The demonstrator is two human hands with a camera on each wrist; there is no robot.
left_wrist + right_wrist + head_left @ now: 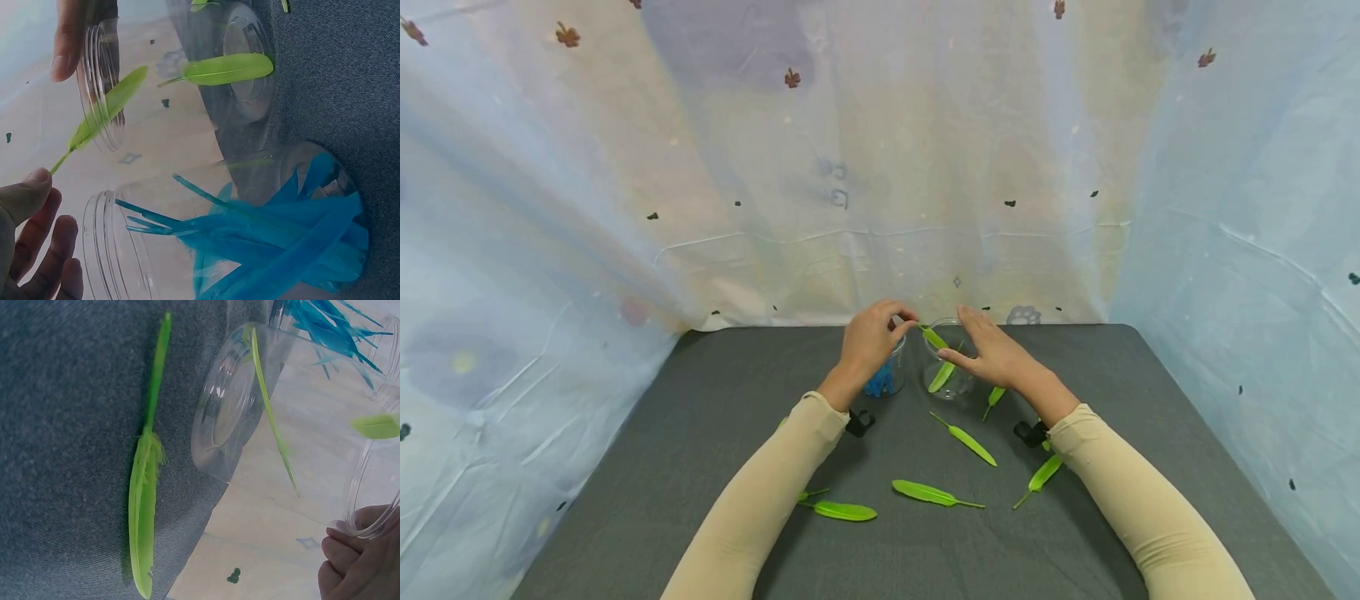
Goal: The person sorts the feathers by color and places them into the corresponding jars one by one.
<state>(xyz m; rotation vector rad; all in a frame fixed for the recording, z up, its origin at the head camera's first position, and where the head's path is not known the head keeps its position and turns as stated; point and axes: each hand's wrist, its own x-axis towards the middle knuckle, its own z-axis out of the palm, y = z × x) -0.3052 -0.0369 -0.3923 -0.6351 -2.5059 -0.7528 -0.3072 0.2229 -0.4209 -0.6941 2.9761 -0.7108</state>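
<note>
My left hand (871,340) pinches the quill of a green feather (107,111) between thumb and fingertip. The feather's vane reaches over the mouth of a clear jar (240,115). Inside that jar stands another green feather (231,69), leaning on the wall. Around the jar's rim is my right hand (996,354), thumb on the near side and fingers on the far side; its fingers curl at the rim in the right wrist view. Beside it, under my left hand, a second clear jar (100,244) holds several blue feathers (287,231).
Loose green feathers lie on the grey tabletop (715,467), including one in the middle (972,444), one in front (925,492) and one by the right forearm (1043,475). More lie by the left sleeve (760,492). A patterned curtain (880,167) surrounds the table's back and sides.
</note>
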